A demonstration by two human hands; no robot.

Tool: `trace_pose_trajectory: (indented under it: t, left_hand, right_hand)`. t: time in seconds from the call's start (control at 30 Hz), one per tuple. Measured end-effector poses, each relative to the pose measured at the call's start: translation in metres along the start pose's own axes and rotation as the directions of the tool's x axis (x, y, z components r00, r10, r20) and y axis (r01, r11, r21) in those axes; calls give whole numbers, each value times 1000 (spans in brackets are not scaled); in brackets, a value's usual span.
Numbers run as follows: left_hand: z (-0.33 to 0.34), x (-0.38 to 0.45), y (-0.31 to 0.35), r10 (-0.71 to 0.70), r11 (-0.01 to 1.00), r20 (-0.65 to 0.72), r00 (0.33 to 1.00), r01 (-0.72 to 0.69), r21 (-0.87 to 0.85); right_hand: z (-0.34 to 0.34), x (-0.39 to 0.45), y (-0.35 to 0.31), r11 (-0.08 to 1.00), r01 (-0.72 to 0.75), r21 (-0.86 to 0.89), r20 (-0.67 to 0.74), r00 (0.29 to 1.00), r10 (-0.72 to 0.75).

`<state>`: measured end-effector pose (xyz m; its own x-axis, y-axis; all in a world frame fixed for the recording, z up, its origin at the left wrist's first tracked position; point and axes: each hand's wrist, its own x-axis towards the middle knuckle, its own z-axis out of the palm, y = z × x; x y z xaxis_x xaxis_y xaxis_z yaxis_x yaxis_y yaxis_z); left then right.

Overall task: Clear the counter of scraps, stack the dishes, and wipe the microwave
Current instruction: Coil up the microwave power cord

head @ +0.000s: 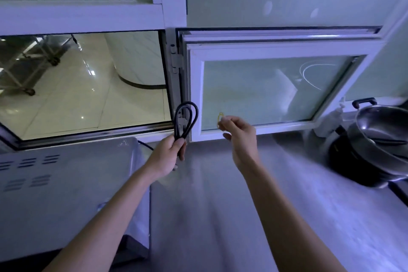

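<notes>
Cord (185,120): light, limp; folded loops gripped by left hand (170,154).
Band (220,119): thin, stretchy; pinched by right hand (239,137).

The surface (276,194) is a grey, brushed-metal top that runs from the window frame at twelve o'clock down toward the near edge at six. At nine o'clock a microwave (66,183) sits on it, its vented top panel showing, with a black cord trailing from its rear corner. At three o'clock a stack of steel bowls (384,139) rests in a dark pot (353,170), tilted, close against the back wall. The middle stretch shows only streaked reflections of light.
</notes>
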<state>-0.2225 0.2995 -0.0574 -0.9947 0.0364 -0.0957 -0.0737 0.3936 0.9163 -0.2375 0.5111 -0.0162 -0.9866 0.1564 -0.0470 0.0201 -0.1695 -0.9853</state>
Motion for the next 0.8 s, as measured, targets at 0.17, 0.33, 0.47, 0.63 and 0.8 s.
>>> trace_pose_trajectory:
  t: [0.17, 0.33, 0.47, 0.63, 0.8]
  left_hand:
    - [14, -8, -5, -22, 996, 2, 1000, 22, 82]
    - [20, -11, -10, -67, 993, 3, 998, 66, 95]
    - [25, -11, -13, -99, 989, -1, 995, 99, 106]
    - [32, -10, -16, -129, 986, 7, 992, 128, 108]
    - [33, -9, -23, -146, 985, 19, 989, 144, 96]
  right_hand:
    - [-26, -15, 16, 985, -74, 156, -32, 996, 79]
    - [-38, -20, 24, 962, -88, 258, -42, 994, 102]
    - [-42, -19, 28, 954, -102, 283, 19, 995, 101]
    - [-39, -18, 33, 946, -125, 300, 88, 991, 103]
    - [-34, -18, 42, 965, -125, 231, 123, 988, 98]
